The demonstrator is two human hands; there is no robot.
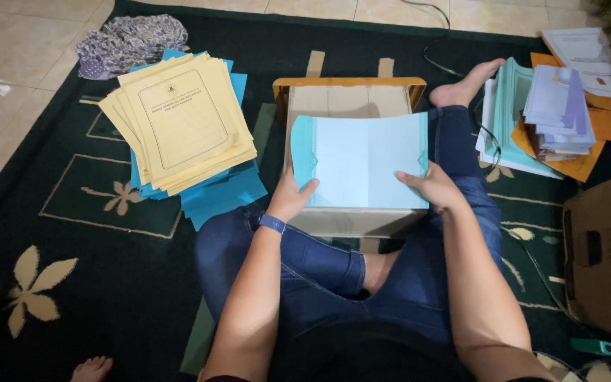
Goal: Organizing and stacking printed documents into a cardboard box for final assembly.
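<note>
I sit cross-legged on a dark green carpet. A light blue folder (362, 159) lies open on a small wooden table (348, 88) in front of me. My left hand (291, 197) grips the folder's lower left edge, thumb on top. Over at the lower right edge, my right hand (429, 187) grips it the same way. A blue band is on my left wrist.
A stack of yellow folders (182, 120) over blue ones (224, 194) lies to the left. Patterned cloth (132, 42) sits behind it. At right are piles of teal, white and orange papers (553, 117) and a cardboard box (606, 251). A cable (454, 71) runs past my foot.
</note>
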